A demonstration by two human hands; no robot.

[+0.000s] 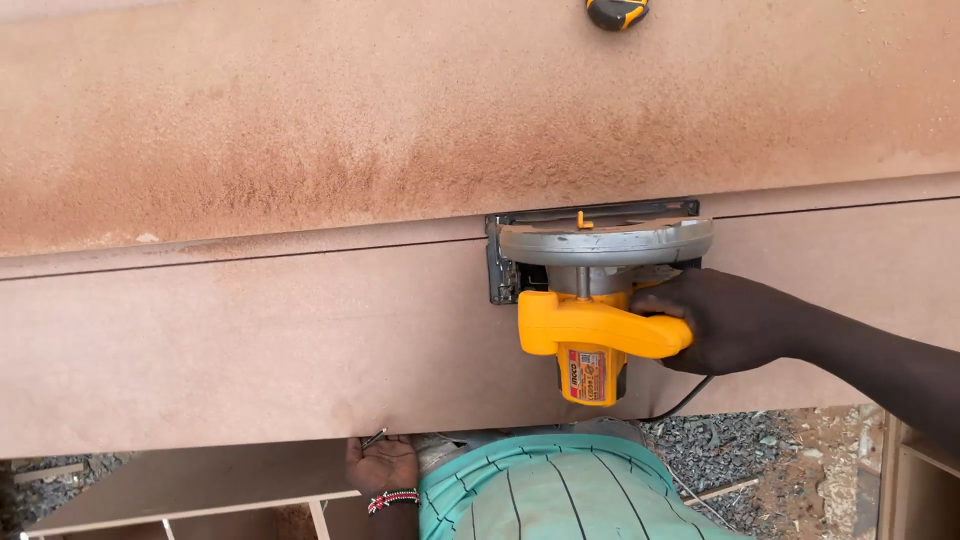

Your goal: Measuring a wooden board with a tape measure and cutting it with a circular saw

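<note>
A wide reddish-brown board (300, 330) fills most of the view, its long axis running left to right, with a straight cut line along it and a dusting of sawdust on the upper part. On that line, right of centre, sits a yellow circular saw (590, 300), its metal base plate flat on the board and its grey blade guard lying along the cut. The right hand (725, 322) comes in from the right and is wrapped tight around the saw's yellow handle, so the tool lies just to the left of the grip, with the uncut stretch of line running away to the right, past the hand. The left hand (382, 466) is below the board's near edge, well apart from the saw; its fingers curl around a small dark thing, perhaps a pencil, too small to tell. The blade itself is hidden under the guard, the cord (685, 400) drops out of sight behind the board, and a yellow-and-black object (616, 12) at the top edge is cut off.
</note>
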